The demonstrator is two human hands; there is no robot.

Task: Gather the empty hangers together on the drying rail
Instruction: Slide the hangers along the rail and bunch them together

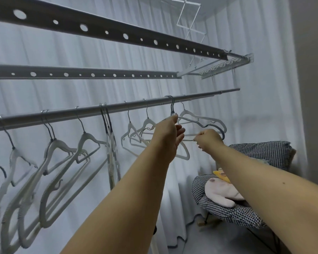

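We see the long drying rail (92, 111) with empty hangers (66, 158) spread all along it, from its left end nearly to its right end, and they look light, thin and stiff, so we think they slide easily if we hold them by the neck under the hook. Near the right end, our left hand (168, 131) reaches up to the neck of a blue-grey hanger (200, 124), but we cannot tell if it grips, while our right hand (208, 139) curls round the bottom bar. We find no words or labels to read.

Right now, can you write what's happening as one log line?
left hand: holds blue hanger neck | right hand: pinches its bar | rail: other hangers spread out
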